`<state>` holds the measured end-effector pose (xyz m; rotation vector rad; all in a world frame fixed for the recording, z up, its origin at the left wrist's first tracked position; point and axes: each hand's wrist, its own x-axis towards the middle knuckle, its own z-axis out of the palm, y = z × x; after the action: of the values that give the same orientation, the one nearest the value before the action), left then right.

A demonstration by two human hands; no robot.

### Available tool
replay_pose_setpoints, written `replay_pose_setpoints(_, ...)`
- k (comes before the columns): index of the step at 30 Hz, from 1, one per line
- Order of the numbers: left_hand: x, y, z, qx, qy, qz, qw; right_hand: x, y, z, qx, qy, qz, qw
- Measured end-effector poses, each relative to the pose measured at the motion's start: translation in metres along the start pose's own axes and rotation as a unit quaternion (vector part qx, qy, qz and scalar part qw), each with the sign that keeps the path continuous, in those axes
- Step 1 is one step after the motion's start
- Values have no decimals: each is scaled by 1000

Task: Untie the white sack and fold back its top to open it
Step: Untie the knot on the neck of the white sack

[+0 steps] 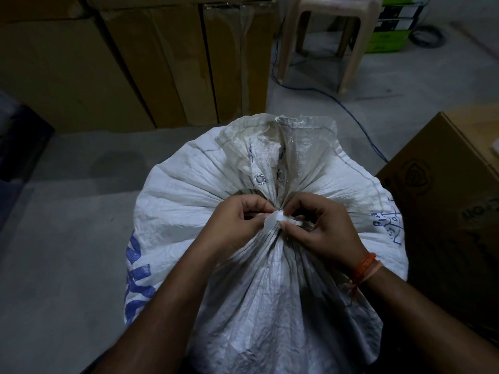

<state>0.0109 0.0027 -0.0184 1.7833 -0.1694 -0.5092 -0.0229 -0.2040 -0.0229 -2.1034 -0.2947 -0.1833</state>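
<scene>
Your white sack [259, 279] carries blue printed lettering at its 8 o'clock side and blue handwritten marks at 3 o'clock, with two silver eyelets [260, 178] near 12 o'clock. The tie [280, 219] you pinch is white, and your right wrist wears an orange thread band [365, 267]. At 11 o'clock stand brown cartons [129, 63], at 1 o'clock a beige stool [324, 36] over grey floor [67, 211], with a blue cable [359, 122].

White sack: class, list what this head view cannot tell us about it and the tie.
- White sack: contents hidden by its gathered cloth.
- Tie: the knot's form, covered by the left hand and right hand.
- Blue print: wraps round the sack's side, unreadable.
- Sack's base: cut off by the forearms and bottom edge.
</scene>
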Motion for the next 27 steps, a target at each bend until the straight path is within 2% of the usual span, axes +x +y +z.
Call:
replay_pose_setpoints(9, 1, -2, -1, -8, 27, -24, 999, 0, 0, 0, -3, 1, 3, 1000)
replay_pose_setpoints(23, -2, 2, 7, -47, 3, -30, 998, 0, -4, -1, -2, 2, 14, 1000)
replay_pose_setpoints(27, -3, 3, 1, -51, 17, -36, 998, 0, -4, 0, 4, 2, 16, 1000)
